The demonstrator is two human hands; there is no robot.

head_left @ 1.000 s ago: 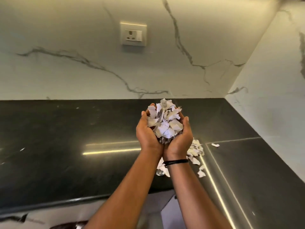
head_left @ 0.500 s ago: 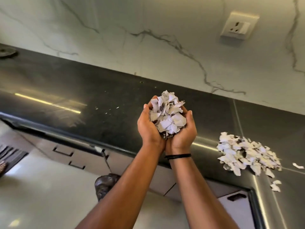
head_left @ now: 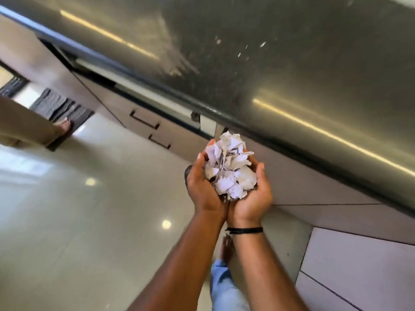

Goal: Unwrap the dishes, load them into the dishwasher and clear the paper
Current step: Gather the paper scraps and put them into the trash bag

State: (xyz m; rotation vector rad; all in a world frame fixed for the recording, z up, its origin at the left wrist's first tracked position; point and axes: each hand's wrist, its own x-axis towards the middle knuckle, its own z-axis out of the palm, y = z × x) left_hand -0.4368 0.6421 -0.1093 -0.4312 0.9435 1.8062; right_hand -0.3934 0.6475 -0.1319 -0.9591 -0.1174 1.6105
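Together, left hand (head_left: 203, 187) and right hand (head_left: 252, 194) cup what look like torn paper scraps (head_left: 229, 167).

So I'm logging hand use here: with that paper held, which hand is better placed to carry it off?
Neither alone. The left hand and right hand cup the torn paper together; freeing either would likely spill scraps.
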